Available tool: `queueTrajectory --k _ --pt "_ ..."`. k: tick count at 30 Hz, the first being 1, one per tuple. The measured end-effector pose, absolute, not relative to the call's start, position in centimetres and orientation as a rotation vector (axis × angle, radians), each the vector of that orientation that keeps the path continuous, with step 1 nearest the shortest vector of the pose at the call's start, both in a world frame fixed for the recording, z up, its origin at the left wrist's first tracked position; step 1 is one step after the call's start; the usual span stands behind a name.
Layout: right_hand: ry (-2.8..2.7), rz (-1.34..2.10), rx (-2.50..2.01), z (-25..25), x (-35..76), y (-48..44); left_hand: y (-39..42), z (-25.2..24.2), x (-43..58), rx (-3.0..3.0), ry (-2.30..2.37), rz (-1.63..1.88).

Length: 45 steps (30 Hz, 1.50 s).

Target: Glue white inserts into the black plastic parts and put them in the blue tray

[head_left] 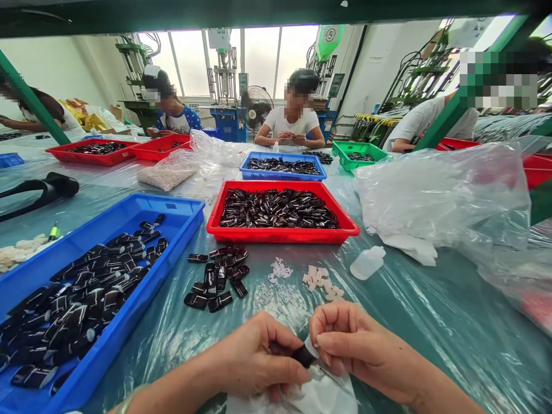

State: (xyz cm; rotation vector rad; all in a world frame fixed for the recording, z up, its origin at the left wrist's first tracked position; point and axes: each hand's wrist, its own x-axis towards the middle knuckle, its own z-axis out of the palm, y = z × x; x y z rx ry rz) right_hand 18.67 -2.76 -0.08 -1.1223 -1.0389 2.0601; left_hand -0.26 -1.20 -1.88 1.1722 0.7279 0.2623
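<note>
1. Toward the near edge of a worktop covered in clear plastic sheeting [422, 328], a worker's left hand [263, 356] holds a small, flat black piece [304, 356], its grip closed between thumb and fingers.
2. The right hand [353, 342] meets it, its grip pinched around a small white tip [311, 347] at the piece's end; whether the tip is separate cannot be told.
3. Below both hands, a crumpled white sheet [334, 397] lies at the near edge.
4. Just beyond are loose glossy black pieces [215, 279], thin white scraps [280, 270], short cream-coloured pieces [318, 279] and a tipped white plastic bottle [367, 263].
5. A long blue plastic tray [175, 202] of black pieces fills the near left corner; a red plastic tray [282, 234], heaped with more, sits mid-worktop.
6. A clear plastic bag [440, 190] lies toward the right edge; a co-worker in a white shirt [287, 121] sits at the far edge.
</note>
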Motion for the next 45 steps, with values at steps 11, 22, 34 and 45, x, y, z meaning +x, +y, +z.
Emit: queueTrajectory --k 11,22,34,45 --pt "-0.922 2.115 -1.124 -0.8 18.7 -3.1 -1.1 -1.8 -0.3 1.221 0.732 0.223" --pt "-0.875 2.146 -1.097 -1.3 18.7 -3.3 -1.0 -1.9 -0.3 1.229 0.724 0.222" --pt "-0.898 2.175 -1.096 -1.6 18.7 -3.3 -1.0 -1.9 -0.4 1.238 0.698 0.176" --pt "-0.9 2.205 -1.128 -2.1 19.0 -3.3 -1.0 -2.1 -0.7 1.193 0.654 0.13"
